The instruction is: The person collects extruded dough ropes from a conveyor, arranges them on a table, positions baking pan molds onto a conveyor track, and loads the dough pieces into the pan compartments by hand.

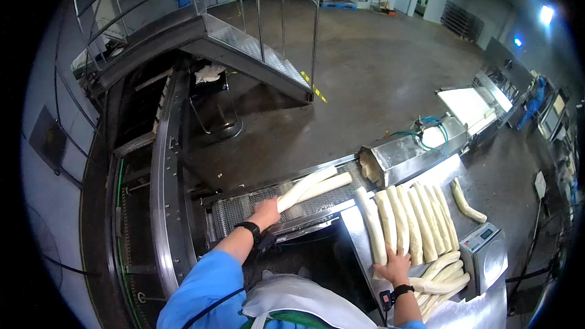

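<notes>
My left hand (266, 213) is closed around the near end of a pale dough roll (308, 186) that lies over the mesh conveyor belt (234, 212). A second roll (329, 186) rests beside it on the belt. On the metal table at the right, my right hand (395, 268) is over the lower ends of pale rolls, its fingers spread on them. Several rolls (415, 225) lie side by side there, pointing away from me. More rolls (442, 277) are piled crosswise just right of my right hand. One curved roll (466, 202) lies apart near the table's far right edge.
A digital scale (484, 247) stands at the table's right. Beyond the belt is a metal machine housing (414, 152) with teal hoses. Metal stairs (256, 49) with railings rise at the upper left, above a large conveyor frame (164, 189). A person in blue (535, 102) is far right.
</notes>
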A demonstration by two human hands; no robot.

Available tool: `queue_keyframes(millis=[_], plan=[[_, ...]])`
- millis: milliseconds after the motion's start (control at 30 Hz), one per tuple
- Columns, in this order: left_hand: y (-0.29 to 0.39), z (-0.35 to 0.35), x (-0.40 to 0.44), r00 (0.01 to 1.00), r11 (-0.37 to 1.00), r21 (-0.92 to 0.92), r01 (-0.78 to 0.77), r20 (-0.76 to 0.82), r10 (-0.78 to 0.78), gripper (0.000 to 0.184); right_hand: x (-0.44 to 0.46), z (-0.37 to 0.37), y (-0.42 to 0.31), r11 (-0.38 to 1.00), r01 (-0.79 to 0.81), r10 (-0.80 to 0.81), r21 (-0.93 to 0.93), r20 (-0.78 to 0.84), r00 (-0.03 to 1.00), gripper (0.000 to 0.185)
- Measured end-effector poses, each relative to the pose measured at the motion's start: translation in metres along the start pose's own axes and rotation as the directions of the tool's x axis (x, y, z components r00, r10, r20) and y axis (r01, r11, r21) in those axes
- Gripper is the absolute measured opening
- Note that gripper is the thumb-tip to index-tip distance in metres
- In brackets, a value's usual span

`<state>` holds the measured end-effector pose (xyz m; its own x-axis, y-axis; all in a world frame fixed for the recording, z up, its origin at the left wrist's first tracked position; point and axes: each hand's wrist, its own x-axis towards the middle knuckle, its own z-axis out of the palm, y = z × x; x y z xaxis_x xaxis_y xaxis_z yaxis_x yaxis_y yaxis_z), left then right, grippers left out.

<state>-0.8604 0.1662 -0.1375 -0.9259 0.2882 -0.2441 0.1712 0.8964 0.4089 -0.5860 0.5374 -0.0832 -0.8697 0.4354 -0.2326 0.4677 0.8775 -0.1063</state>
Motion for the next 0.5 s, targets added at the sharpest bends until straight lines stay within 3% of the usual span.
queue_keyframes(millis=[33,100,200,233,333,400,500], plan=[[0.006,-0.013,-0.003,1.000,1.000,0.002,-0.001,0.001,0.001,0.034,0.002,-0.001,-0.001,1.000,0.001,-0.001,0.002,-0.001,1.000,0.078],[0.011,-0.037,-0.015,0.992,0.912,0.403,-0.076,-0.057,0.108,0.027,0.005,-0.002,-0.002,1.000,0.004,-0.004,0.005,0.006,1.000,0.076],[-0.012,-0.032,-0.010,0.999,0.922,0.387,-0.011,-0.029,0.024,0.023,0.014,-0.002,-0.002,1.000,0.006,-0.007,0.006,0.069,0.998,0.073],[-0.023,-0.024,-0.004,0.997,0.956,0.287,0.057,0.030,-0.068,0.026,0.016,0.000,-0.001,1.000,0.011,-0.010,-0.022,0.064,0.998,0.072],[-0.039,-0.019,-0.013,0.998,0.952,0.301,0.054,0.016,-0.062,0.029,0.017,-0.007,-0.006,0.999,0.011,-0.007,-0.044,0.076,0.997,0.068],[-0.042,-0.026,-0.025,0.997,0.938,0.345,0.044,-0.074,-0.020,0.033,0.018,-0.005,-0.008,0.999,0.002,0.002,-0.037,0.103,0.995,0.066],[-0.034,-0.048,-0.036,0.990,0.953,0.270,0.139,-0.033,-0.135,0.031,0.019,-0.005,-0.005,1.000,0.005,-0.002,-0.023,0.099,0.995,0.062]])
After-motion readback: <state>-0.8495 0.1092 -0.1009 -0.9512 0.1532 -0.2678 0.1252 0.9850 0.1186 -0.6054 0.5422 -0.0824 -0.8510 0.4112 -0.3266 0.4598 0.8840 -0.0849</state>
